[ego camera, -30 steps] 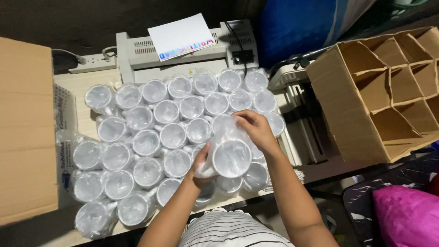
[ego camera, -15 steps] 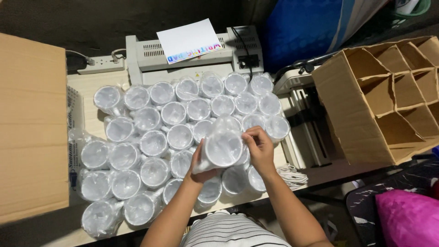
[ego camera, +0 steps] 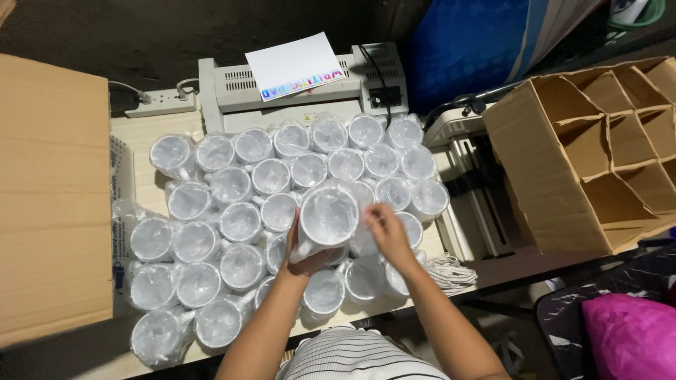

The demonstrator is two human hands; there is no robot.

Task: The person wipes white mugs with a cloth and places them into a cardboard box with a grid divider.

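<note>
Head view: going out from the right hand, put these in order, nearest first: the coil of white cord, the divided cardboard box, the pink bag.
From the right hand:
1. Coil of white cord, just to its right at the table edge.
2. Divided cardboard box, farther right, beyond the metal rails.
3. Pink bag, farthest, in the lower right corner on the floor.

Light falls from overhead onto the middle of the scene, so the wrapped white mugs [ego camera: 243, 222] and the pale worktop [ego camera: 144, 137] show bright, their plastic film catching small glints, while the floor behind and the lower corners sink into deep shadow. The picture is sharp at the centre, though the right hand [ego camera: 384, 229] is slightly smeared by motion. Straight edges of the brown carton [ego camera: 49, 197] on the left and the divided box [ego camera: 598, 151] on the right splay outward from the wide lens.
</note>
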